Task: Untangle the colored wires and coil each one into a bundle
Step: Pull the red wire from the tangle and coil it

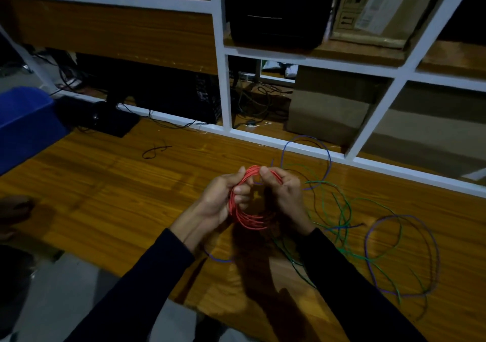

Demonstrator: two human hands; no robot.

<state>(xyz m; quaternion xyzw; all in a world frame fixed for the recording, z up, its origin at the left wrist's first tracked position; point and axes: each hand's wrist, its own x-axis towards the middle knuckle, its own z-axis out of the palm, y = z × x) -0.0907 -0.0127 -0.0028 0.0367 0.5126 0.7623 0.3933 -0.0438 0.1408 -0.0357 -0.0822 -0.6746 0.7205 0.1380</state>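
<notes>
A red wire (248,220) is wound into a round coil of several loops, held upright above the wooden table (118,189). My left hand (223,199) grips the coil's left side with curled fingers. My right hand (285,194) pinches the top of the coil between thumb and fingers. To the right, a green wire (344,210) and a purple wire (434,241) lie loose and crossed over each other on the table. A dark wire runs through that same tangle.
A short black wire piece (155,150) lies on the table at the back left. A blue bin (26,123) stands at the left edge. White shelf frames (223,83) with cardboard boxes and a black device rise behind the table.
</notes>
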